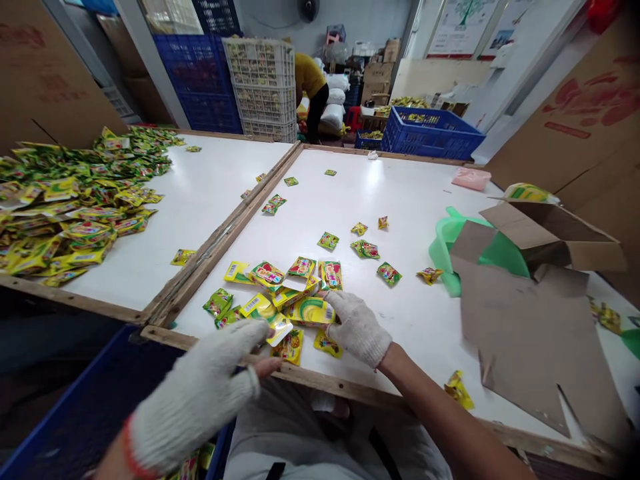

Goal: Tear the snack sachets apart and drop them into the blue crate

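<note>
A loose heap of small yellow and green fruit-print packets lies near the table's front edge, with flat yellow card boxes among them. My right hand (357, 327), in a white knit glove with bare fingertips, closes round the right end of a yellow box (307, 311). On the heap's near left side is my left hand (210, 380), gloved alike. Its fingers are stretched out and its thumb stands apart, with the fingertips beside an opened yellow box with a white flap (281, 333). Below the heap are a pineapple-print sachet (290, 348) and another yellow sachet (327, 343).
A wooden divider (225, 227) separates a big packet pile (75, 213) on the left. To the right are a green basin (445, 247) and an opened cardboard carton (525, 333). Scattered sachets (365, 249) dot the white table. Behind are crates (263, 87) and a bending person (310, 80).
</note>
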`<state>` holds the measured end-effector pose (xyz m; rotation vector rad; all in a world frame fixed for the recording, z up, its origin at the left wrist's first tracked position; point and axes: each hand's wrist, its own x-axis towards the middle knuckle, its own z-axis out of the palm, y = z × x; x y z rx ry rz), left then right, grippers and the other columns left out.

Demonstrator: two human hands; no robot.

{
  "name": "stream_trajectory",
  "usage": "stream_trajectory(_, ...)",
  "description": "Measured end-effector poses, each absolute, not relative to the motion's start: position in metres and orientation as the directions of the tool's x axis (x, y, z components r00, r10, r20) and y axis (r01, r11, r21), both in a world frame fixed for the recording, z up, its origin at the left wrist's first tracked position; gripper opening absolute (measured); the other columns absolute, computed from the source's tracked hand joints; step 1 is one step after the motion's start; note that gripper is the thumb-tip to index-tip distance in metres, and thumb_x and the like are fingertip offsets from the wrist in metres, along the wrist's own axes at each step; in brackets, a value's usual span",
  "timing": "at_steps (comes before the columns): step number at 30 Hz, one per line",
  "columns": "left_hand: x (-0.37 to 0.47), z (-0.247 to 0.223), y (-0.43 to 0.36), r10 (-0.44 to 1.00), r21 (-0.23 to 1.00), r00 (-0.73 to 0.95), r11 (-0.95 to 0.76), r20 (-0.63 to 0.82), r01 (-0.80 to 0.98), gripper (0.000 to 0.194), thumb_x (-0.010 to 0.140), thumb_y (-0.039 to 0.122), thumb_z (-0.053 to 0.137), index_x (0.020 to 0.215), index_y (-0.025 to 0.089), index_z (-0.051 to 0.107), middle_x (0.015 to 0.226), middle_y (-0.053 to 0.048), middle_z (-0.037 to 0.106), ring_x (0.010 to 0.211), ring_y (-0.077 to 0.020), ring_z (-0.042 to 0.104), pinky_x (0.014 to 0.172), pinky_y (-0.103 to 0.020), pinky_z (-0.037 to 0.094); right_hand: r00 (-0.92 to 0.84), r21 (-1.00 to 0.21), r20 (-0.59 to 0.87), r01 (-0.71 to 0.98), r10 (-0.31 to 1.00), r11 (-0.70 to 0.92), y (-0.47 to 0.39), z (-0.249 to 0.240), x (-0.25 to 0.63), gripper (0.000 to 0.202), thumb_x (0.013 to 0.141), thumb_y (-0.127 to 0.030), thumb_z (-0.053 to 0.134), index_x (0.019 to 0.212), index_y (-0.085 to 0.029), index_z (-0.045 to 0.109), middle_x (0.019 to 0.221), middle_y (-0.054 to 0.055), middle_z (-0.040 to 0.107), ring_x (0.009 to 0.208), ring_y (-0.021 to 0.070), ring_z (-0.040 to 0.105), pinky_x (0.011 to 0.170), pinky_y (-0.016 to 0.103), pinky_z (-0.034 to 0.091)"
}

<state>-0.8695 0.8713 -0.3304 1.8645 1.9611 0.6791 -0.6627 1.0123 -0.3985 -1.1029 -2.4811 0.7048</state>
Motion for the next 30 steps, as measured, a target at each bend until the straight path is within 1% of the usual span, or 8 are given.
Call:
stream_trajectory(3, -0.83, -0.35, 0.89, 0.972, 0.832, 0.009, 0.198, -0.236, 0.519, 0.026, 0.083, 0.036, 0.046, 0.074, 0.016, 0.058, 0.07, -0.001, 0.061, 0.065, -0.0143, 0.058, 0.058, -0.022, 0.047, -0.588, -0.606, 0.123, 0.593, 0.799, 0.53, 1.007, -0.397, -0.65, 0.046, 0.068, -0.016, 0.061, 0.114, -0.017, 0.057, 0.112, 0.011, 0.06, 0.102, 0.0239, 0.055, 0.092, 0.039, 0.043)
stream_trajectory(5, -0.811, -0.365, 0.899, 0.937, 0.915, -0.002, 0.34, -0.348, 0.215, 0.027, 0.083, 0.038, 0.047, 0.084, 0.014, 0.057, 0.078, -0.003, 0.061, 0.067, -0.0147, 0.06, 0.058, -0.023, 0.049, -0.502, -0.685, 0.134, 0.577, 0.855, 0.446, 0.997, -0.399, -0.632, 0.045, 0.07, -0.018, 0.06, 0.114, -0.016, 0.055, 0.112, 0.011, 0.059, 0.103, 0.0238, 0.054, 0.092, 0.039, 0.043)
stream_trajectory(9, -0.785, -0.393, 0.918, 0.976, 0.953, -0.076, 0.179, -0.203, -0.246, 0.045, 0.08, 0.034, 0.056, 0.119, 0.017, 0.044, 0.119, -0.011, 0.054, 0.103, -0.0213, 0.056, 0.082, -0.031, 0.05, -0.414, -0.915, -0.037, 0.38, 0.91, 0.135, 0.972, -0.401, -0.6, 0.042, 0.078, -0.029, 0.055, 0.118, -0.017, 0.049, 0.116, 0.011, 0.058, 0.101, 0.0228, 0.057, 0.086, 0.037, 0.048)
stream_trajectory(13, -0.768, -0.406, 0.936, 0.991, 0.885, -0.086, 0.05, -0.101, -0.464, 0.049, 0.073, 0.027, 0.065, 0.116, 0.018, 0.044, 0.121, -0.01, 0.055, 0.11, -0.0233, 0.053, 0.09, -0.034, 0.047, -0.591, -0.983, -0.152, 0.178, 0.792, -0.055, 0.96, -0.399, -0.592, 0.035, 0.086, -0.036, 0.046, 0.114, -0.017, 0.053, 0.113, 0.009, 0.06, 0.1, 0.0228, 0.058, 0.089, 0.038, 0.046)
stream_trajectory(17, -0.76, -0.408, 0.94, 0.988, 0.913, -0.119, 0.043, -0.099, -0.407, 0.042, 0.072, 0.023, 0.065, 0.107, 0.018, 0.041, 0.102, -0.008, 0.063, 0.093, -0.0209, 0.062, 0.078, -0.033, 0.052, -0.444, -0.988, -0.15, 0.099, 0.883, -0.118, 0.961, -0.406, -0.594, 0.038, 0.082, -0.034, 0.054, 0.116, -0.02, 0.045, 0.107, 0.009, 0.063, 0.1, 0.0224, 0.059, 0.087, 0.039, 0.048)
stream_trajectory(22, -0.758, -0.419, 0.931, 0.99, 0.998, -0.141, 0.019, -0.026, -0.056, 0.032, 0.075, 0.018, 0.059, 0.102, 0.019, 0.042, 0.095, -0.003, 0.062, 0.085, -0.0163, 0.063, 0.078, -0.03, 0.051, -0.248, -0.981, 0.066, 0.159, 0.967, 0.108, 0.963, -0.426, -0.595, 0.026, 0.077, -0.026, 0.058, 0.102, -0.021, 0.056, 0.102, 0.007, 0.066, 0.094, 0.0216, 0.062, 0.086, 0.039, 0.05)
stream_trajectory(25, -0.761, -0.424, 0.929, 0.993, 0.989, -0.11, -0.017, 0.034, 0.147, 0.021, 0.076, 0.02, 0.058, 0.095, 0.018, 0.05, 0.091, -0.002, 0.06, 0.084, -0.0148, 0.06, 0.079, -0.028, 0.049, -0.275, -0.939, 0.134, 0.271, 0.952, 0.21, 0.965, -0.429, -0.593, 0.02, 0.076, -0.024, 0.055, 0.092, -0.019, 0.066, 0.096, 0.007, 0.069, 0.09, 0.0224, 0.063, 0.085, 0.039, 0.05)
stream_trajectory(30, -0.768, -0.417, 0.93, 0.997, 0.962, -0.014, -0.076, 0.082, 0.261, 0.023, 0.079, 0.021, 0.055, 0.101, 0.017, 0.055, 0.092, -0.003, 0.062, 0.085, -0.0155, 0.058, 0.08, -0.028, 0.048, -0.375, -0.924, 0.044, 0.337, 0.926, 0.18, 0.971, -0.416, -0.591, 0.023, 0.078, -0.025, 0.051, 0.091, -0.018, 0.069, 0.092, 0.007, 0.071, 0.086, 0.0214, 0.064, 0.079, 0.036, 0.052)
